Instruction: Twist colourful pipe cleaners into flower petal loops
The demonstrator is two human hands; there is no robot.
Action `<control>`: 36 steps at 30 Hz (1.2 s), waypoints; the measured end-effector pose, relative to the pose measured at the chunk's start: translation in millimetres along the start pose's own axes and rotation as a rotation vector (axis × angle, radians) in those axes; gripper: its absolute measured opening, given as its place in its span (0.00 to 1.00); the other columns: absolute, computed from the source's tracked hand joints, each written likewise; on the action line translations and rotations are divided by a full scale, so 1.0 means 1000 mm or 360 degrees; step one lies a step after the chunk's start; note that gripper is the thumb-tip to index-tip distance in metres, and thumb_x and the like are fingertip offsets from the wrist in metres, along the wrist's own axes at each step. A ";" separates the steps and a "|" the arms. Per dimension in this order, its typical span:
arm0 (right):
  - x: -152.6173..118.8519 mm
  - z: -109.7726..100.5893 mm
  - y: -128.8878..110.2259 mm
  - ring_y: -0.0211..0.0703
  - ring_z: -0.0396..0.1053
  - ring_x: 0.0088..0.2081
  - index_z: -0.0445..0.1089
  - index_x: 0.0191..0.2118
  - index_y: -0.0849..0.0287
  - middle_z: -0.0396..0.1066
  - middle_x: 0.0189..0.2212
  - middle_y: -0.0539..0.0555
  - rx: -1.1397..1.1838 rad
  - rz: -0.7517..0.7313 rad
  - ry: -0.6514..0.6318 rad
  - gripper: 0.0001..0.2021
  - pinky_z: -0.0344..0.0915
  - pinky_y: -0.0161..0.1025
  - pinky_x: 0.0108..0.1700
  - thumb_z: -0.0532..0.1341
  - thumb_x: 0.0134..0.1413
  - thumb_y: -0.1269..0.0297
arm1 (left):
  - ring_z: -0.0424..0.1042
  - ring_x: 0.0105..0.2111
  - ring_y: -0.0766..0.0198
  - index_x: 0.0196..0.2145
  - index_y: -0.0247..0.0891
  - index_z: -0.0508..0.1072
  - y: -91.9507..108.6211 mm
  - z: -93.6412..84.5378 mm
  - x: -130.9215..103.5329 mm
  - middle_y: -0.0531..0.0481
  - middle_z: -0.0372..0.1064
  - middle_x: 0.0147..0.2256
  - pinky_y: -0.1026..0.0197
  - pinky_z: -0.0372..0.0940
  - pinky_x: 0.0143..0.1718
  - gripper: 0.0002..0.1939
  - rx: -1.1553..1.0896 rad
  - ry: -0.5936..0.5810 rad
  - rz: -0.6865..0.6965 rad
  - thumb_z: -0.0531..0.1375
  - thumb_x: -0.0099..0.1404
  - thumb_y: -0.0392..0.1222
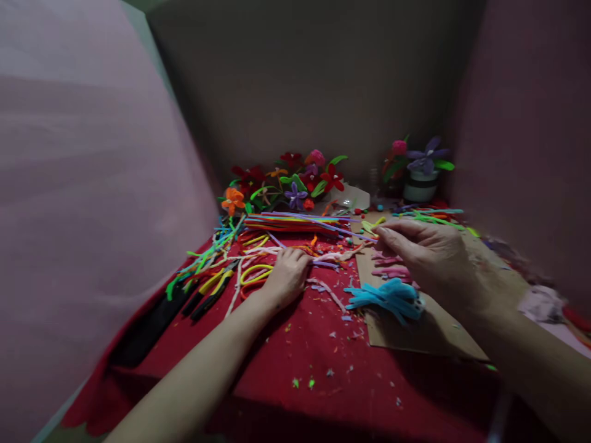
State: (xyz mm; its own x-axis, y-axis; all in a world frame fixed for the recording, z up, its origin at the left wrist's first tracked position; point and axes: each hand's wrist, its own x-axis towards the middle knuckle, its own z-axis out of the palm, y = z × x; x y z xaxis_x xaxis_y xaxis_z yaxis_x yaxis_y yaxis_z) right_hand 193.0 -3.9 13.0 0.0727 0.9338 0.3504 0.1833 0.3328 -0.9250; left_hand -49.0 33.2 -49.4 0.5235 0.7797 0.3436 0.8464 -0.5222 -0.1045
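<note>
My right hand [427, 249] hovers over the cardboard with thumb and forefinger pinched together. A bent yellow pipe cleaner [370, 227] and the end of a purple pipe cleaner [346, 230] meet the fingertips; which one is gripped is unclear. My left hand [290, 274] rests on the red cloth, fingers curled down among pale pink pipe cleaners [258, 250]; anything under them is hidden. Yellow-and-orange-handled scissors [255, 274] lie beside it. Below my right hand sit a bunch of folded blue pipe cleaners [388, 298] and several pink pieces [390, 271].
Black-and-yellow pliers [213, 289] lie at the left. A bundle of straight pipe cleaners [295, 223] stretches across the back. Behind it stand pipe-cleaner flowers [295, 184] and a small pot [421, 186]. Scraps dot the red cloth [286, 363] and reach the cardboard [415, 338].
</note>
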 end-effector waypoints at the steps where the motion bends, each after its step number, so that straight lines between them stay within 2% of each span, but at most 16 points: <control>1: 0.001 0.003 -0.002 0.38 0.68 0.19 0.73 0.32 0.61 0.70 0.20 0.51 -0.0048 -0.0050 -0.0038 0.12 0.66 0.33 0.17 0.60 0.48 0.56 | 0.61 0.40 0.59 0.40 0.36 0.69 0.001 -0.001 0.000 0.45 0.67 0.39 0.56 0.55 0.43 0.12 0.0010 -0.0004 -0.0007 0.48 0.64 0.37; 4: -0.001 0.015 0.000 0.38 0.68 0.21 0.73 0.31 0.61 0.71 0.20 0.51 -0.0303 -0.0377 -0.0120 0.10 0.67 0.34 0.23 0.58 0.50 0.60 | 0.61 0.39 0.59 0.40 0.37 0.69 0.002 -0.003 -0.001 0.45 0.67 0.38 0.56 0.55 0.43 0.12 0.0055 -0.0029 -0.0026 0.48 0.64 0.37; 10: -0.010 0.026 0.028 0.41 0.70 0.29 0.71 0.34 0.63 0.73 0.28 0.56 -0.0878 -0.1246 -0.0277 0.08 0.66 0.37 0.33 0.54 0.54 0.70 | 0.60 0.40 0.57 0.42 0.36 0.68 0.006 -0.007 -0.005 0.44 0.67 0.39 0.54 0.55 0.44 0.13 0.0068 -0.0065 -0.0013 0.50 0.63 0.41; 13: -0.012 0.026 0.036 0.41 0.69 0.30 0.69 0.33 0.64 0.72 0.27 0.57 -0.1016 -0.1447 -0.0286 0.08 0.65 0.37 0.33 0.53 0.54 0.72 | 0.62 0.40 0.57 0.42 0.36 0.68 0.008 -0.010 -0.005 0.44 0.67 0.40 0.54 0.56 0.45 0.13 0.0037 -0.0036 -0.0018 0.52 0.62 0.41; 15: -0.013 0.025 0.040 0.41 0.68 0.28 0.69 0.31 0.64 0.71 0.25 0.56 -0.1050 -0.1507 -0.0293 0.08 0.63 0.36 0.31 0.53 0.54 0.72 | 0.63 0.41 0.59 0.43 0.37 0.69 -0.001 -0.017 -0.003 0.45 0.68 0.41 0.56 0.57 0.45 0.13 -0.0013 -0.0024 -0.0105 0.52 0.61 0.38; 17: -0.015 0.024 0.043 0.40 0.67 0.27 0.68 0.31 0.64 0.70 0.24 0.56 -0.1063 -0.1529 -0.0288 0.07 0.62 0.36 0.29 0.53 0.54 0.72 | 0.65 0.42 0.63 0.43 0.40 0.70 -0.026 -0.027 0.001 0.48 0.69 0.42 0.60 0.58 0.46 0.13 -0.0064 -0.0048 -0.0318 0.52 0.61 0.36; 19: -0.016 0.025 0.046 0.39 0.67 0.26 0.68 0.32 0.64 0.69 0.23 0.55 -0.1065 -0.1515 -0.0299 0.06 0.61 0.35 0.28 0.54 0.54 0.72 | 0.66 0.43 0.67 0.43 0.43 0.70 -0.067 -0.040 0.004 0.52 0.69 0.43 0.66 0.58 0.46 0.14 -0.0020 -0.0090 -0.0670 0.52 0.61 0.34; 23: -0.019 0.027 0.044 0.37 0.65 0.23 0.67 0.33 0.62 0.68 0.21 0.53 -0.1055 -0.1486 -0.0350 0.07 0.60 0.34 0.25 0.53 0.55 0.71 | 0.67 0.43 0.60 0.41 0.36 0.71 -0.169 -0.059 0.003 0.44 0.68 0.42 0.60 0.62 0.44 0.12 0.0162 -0.0154 -0.1157 0.51 0.64 0.38; 25: -0.020 0.029 0.039 0.37 0.66 0.22 0.67 0.33 0.61 0.69 0.21 0.53 -0.1070 -0.1534 -0.0325 0.08 0.60 0.34 0.24 0.51 0.56 0.71 | 0.67 0.42 0.60 0.47 0.35 0.65 -0.210 -0.059 0.001 0.45 0.64 0.46 0.52 0.65 0.42 0.16 0.0236 -0.0240 -0.1342 0.54 0.62 0.44; 26: -0.021 0.029 0.037 0.38 0.67 0.23 0.67 0.32 0.61 0.70 0.21 0.54 -0.1080 -0.1565 -0.0289 0.09 0.61 0.34 0.25 0.50 0.56 0.71 | 0.66 0.43 0.60 0.48 0.35 0.64 -0.227 -0.056 0.000 0.44 0.63 0.46 0.52 0.65 0.41 0.17 0.0264 -0.0287 -0.1400 0.54 0.62 0.44; 28: -0.022 0.029 0.033 0.38 0.69 0.24 0.67 0.33 0.60 0.72 0.23 0.55 -0.1095 -0.1622 -0.0228 0.09 0.63 0.34 0.27 0.50 0.56 0.70 | 0.66 0.43 0.59 0.48 0.36 0.64 -0.249 -0.048 0.001 0.45 0.63 0.46 0.53 0.65 0.41 0.17 0.0308 -0.0386 -0.1469 0.55 0.62 0.44; 30: -0.022 0.028 0.033 0.39 0.70 0.25 0.67 0.35 0.59 0.73 0.24 0.55 -0.1091 -0.1624 -0.0187 0.09 0.65 0.34 0.28 0.50 0.55 0.72 | 0.66 0.43 0.59 0.48 0.36 0.64 -0.262 -0.037 0.004 0.45 0.63 0.46 0.53 0.65 0.41 0.17 0.0327 -0.0493 -0.1486 0.55 0.62 0.44; 33: -0.020 0.024 0.039 0.42 0.71 0.27 0.66 0.40 0.58 0.73 0.25 0.56 -0.1167 -0.1629 -0.0288 0.11 0.67 0.36 0.28 0.52 0.51 0.74 | 0.66 0.43 0.59 0.48 0.35 0.64 -0.272 -0.025 0.009 0.44 0.63 0.46 0.52 0.65 0.41 0.17 0.0325 -0.0656 -0.1456 0.55 0.62 0.44; 36: -0.017 0.021 0.046 0.44 0.70 0.26 0.64 0.42 0.58 0.73 0.25 0.57 -0.1204 -0.1659 -0.0361 0.13 0.68 0.37 0.26 0.52 0.50 0.72 | 0.66 0.43 0.59 0.48 0.36 0.64 -0.277 -0.024 0.011 0.45 0.63 0.46 0.53 0.65 0.41 0.17 0.0350 -0.0785 -0.1409 0.55 0.62 0.44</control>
State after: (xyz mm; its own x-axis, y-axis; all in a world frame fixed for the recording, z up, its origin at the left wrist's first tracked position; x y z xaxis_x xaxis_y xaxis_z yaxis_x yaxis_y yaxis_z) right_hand 179.9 -1.7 -38.7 -0.5891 0.3094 0.7465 0.5605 0.8219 0.1016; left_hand -280.1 177.8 5.4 -0.3545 0.9344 -0.0348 0.9210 0.3425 -0.1857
